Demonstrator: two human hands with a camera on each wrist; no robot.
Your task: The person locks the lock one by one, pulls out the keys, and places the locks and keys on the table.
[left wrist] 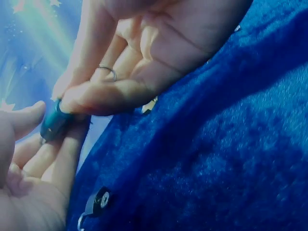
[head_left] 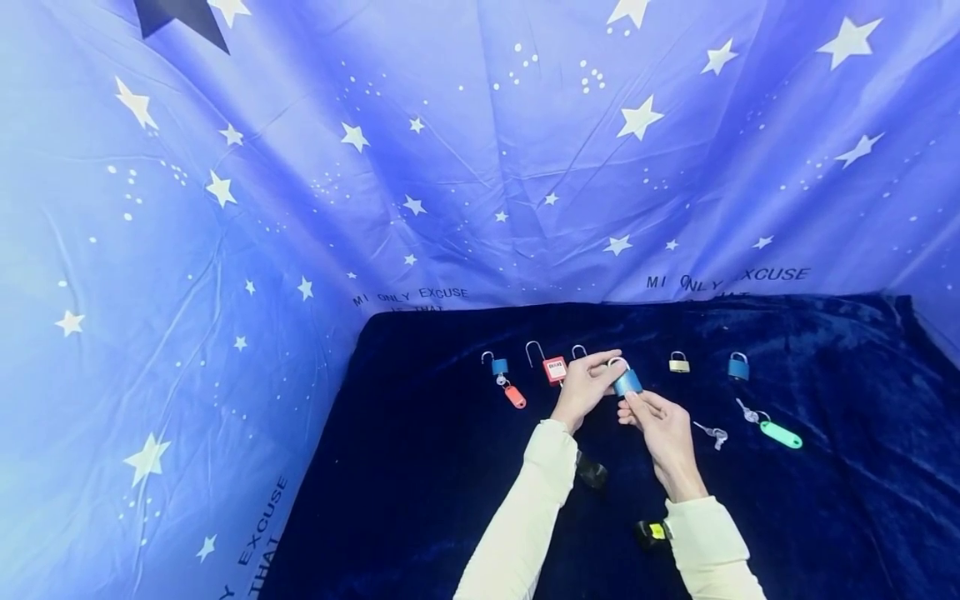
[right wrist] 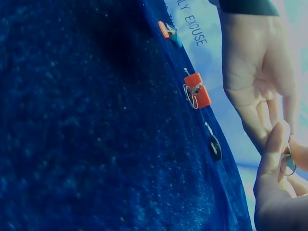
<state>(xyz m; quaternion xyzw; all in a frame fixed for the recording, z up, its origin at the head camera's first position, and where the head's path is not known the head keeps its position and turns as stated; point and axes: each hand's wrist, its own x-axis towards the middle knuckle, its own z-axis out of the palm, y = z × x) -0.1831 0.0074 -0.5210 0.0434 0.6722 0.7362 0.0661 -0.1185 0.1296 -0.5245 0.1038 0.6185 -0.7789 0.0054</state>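
Note:
A blue padlock (head_left: 627, 382) is held up between both hands, its silver shackle (head_left: 617, 364) pointing up and left in the head view. My left hand (head_left: 588, 385) has its fingers around the shackle end. The lower end of the padlock body is pinched by my right hand (head_left: 663, 425). From the left wrist view, the padlock (left wrist: 57, 118) sits between the right thumb and the left fingers. A thin silver loop (left wrist: 108, 71) shows by the right fingers; what it belongs to I cannot tell. Whether the held padlock's shackle is locked is also hidden.
Leftward on the dark blue cloth (head_left: 420, 467) lie an opened blue padlock (head_left: 500, 366) with an orange tag (head_left: 514, 397), a red padlock (head_left: 555, 368) and a black padlock (left wrist: 99, 199). Rightward are a brass padlock (head_left: 678, 363), another blue padlock (head_left: 738, 367), loose keys (head_left: 716, 435) and a green-tagged key (head_left: 781, 434).

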